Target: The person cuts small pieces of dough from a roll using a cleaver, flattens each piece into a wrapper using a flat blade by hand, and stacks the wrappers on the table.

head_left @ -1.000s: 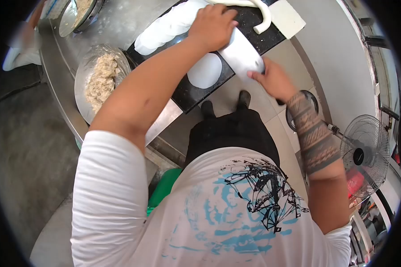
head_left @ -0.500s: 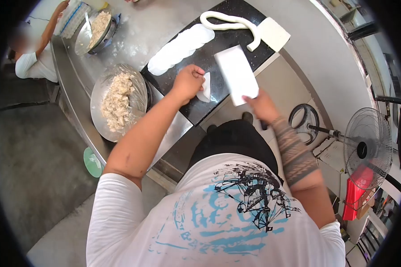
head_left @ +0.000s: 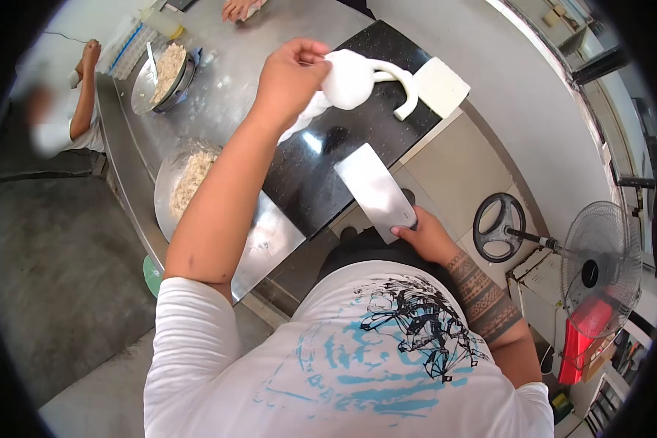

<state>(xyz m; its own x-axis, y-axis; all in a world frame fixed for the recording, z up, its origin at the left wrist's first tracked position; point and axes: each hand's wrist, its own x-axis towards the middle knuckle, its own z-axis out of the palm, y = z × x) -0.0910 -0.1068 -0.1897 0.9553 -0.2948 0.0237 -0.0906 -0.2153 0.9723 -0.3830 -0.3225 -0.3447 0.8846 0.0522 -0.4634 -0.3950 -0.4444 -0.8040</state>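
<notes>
My left hand (head_left: 293,79) pinches the edge of a thin round white wrapper (head_left: 348,80) and holds it up over the black board (head_left: 310,175). Behind my wrist, part of a row of overlapping white wrappers (head_left: 304,120) shows on the board. My right hand (head_left: 425,235) grips a wide metal cleaver (head_left: 374,191), its blade at the board's near edge. A curved white dough rope (head_left: 406,95) lies at the far right of the board, partly hidden by the held wrapper. Beside it is a pale square block (head_left: 442,87).
A bowl of pale filling (head_left: 190,182) stands left, partly behind my forearm. Another bowl with filling and a spoon (head_left: 169,73) is farther back. One person (head_left: 84,109) is at the left; another person's hand (head_left: 241,9) is at the top. A fan (head_left: 598,270) stands right.
My left hand has lifted the round wrapper off the board and carried it up toward the row and the dough rope. My right hand has lowered the cleaver toward my body.
</notes>
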